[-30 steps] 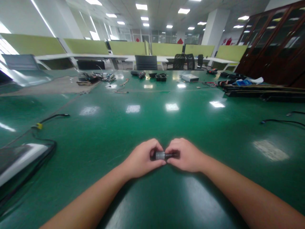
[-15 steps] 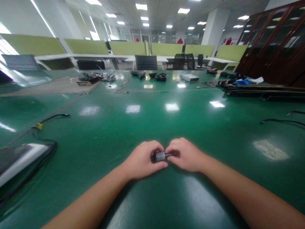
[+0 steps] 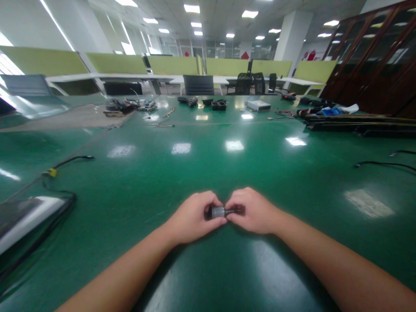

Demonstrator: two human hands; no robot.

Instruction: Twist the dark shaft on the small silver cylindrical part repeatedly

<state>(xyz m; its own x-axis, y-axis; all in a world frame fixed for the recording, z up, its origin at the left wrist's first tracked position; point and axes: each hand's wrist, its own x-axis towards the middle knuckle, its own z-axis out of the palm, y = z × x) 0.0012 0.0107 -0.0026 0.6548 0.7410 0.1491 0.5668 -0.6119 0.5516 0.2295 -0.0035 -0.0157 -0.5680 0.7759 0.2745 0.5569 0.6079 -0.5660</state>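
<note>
Between my hands, low over the green tabletop, lies a small silver cylinder with a dark end and a thin dark shaft; its exact kind is too blurred to tell. My left hand curls round the cylinder from the left, thumb along the near side and fingers over the far side. From the right, my right hand pinches the shaft between thumb and fingers. The fingertips of both hands nearly meet at the joint of cylinder and shaft. Part of the shaft is hidden in the right hand.
A white-edged device with a black cable lies at the left. Two black cable ends reach in from the right. Dark flat panels are stacked at the far right. A power drill and a white box sit far back.
My left thumb has drawn in slightly towards the cylinder, closer to its near side. My right hand has stayed almost still on the shaft.
</note>
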